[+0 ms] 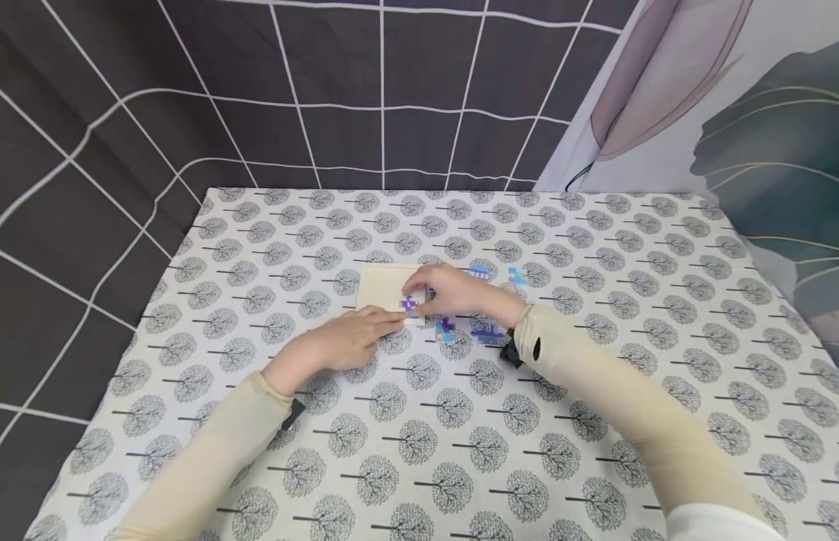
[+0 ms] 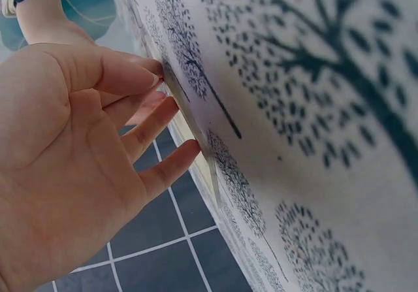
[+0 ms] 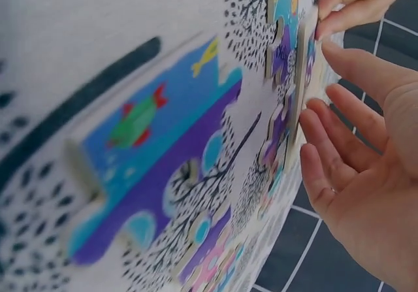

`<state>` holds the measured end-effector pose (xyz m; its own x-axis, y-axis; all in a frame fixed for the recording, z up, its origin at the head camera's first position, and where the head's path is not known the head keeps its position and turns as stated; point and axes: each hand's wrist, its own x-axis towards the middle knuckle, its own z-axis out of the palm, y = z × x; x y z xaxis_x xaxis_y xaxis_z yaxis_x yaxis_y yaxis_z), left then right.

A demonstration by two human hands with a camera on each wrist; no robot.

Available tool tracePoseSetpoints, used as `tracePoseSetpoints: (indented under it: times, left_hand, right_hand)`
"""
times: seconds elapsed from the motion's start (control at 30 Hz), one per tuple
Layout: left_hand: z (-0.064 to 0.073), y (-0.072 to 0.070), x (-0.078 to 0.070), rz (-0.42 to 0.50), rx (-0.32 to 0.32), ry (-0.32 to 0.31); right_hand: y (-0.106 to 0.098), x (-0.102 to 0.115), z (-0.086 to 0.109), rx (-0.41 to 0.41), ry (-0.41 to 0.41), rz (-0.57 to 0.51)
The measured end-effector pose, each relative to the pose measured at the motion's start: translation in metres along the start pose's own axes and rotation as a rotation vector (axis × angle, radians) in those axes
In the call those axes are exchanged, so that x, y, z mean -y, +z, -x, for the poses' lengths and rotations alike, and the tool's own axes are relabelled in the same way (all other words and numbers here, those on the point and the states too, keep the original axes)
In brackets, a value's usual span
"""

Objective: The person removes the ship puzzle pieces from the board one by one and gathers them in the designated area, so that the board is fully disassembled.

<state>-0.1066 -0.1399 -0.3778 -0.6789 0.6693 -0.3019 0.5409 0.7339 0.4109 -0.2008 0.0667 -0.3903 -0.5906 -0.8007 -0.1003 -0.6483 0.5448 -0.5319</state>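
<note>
A cream puzzle board (image 1: 381,282) lies on the tablecloth, with a purple puzzle piece (image 1: 409,305) at its lower right. My left hand (image 1: 351,336) rests at the board's front edge, its fingertips by that piece. In the left wrist view the fingers of the left hand (image 2: 85,135) touch the board's edge, fairly straight. Over the board's right side arches my right hand (image 1: 453,289), thumb and forefinger spread apart around the piece. The right wrist view shows the right hand (image 3: 372,155) with loosely bent fingers near the board's edge; no piece is visibly pinched in them.
Right of the board lie loose puzzle pieces: a purple and blue one (image 1: 445,330), a wider one (image 1: 487,333) near the right wrist, and two blue ones (image 1: 517,276) farther back. The wider piece with a green fish (image 3: 140,119) looms large in the right wrist view.
</note>
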Motion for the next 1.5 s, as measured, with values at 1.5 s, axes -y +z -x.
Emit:
tracePoseSetpoints:
  times: [1.5]
  left_hand:
    - [0.006,0.006,-0.004,0.082,0.08,-0.042]
  right_hand:
    - [-0.004,0.023,-0.018,0.175,0.217,-0.044]
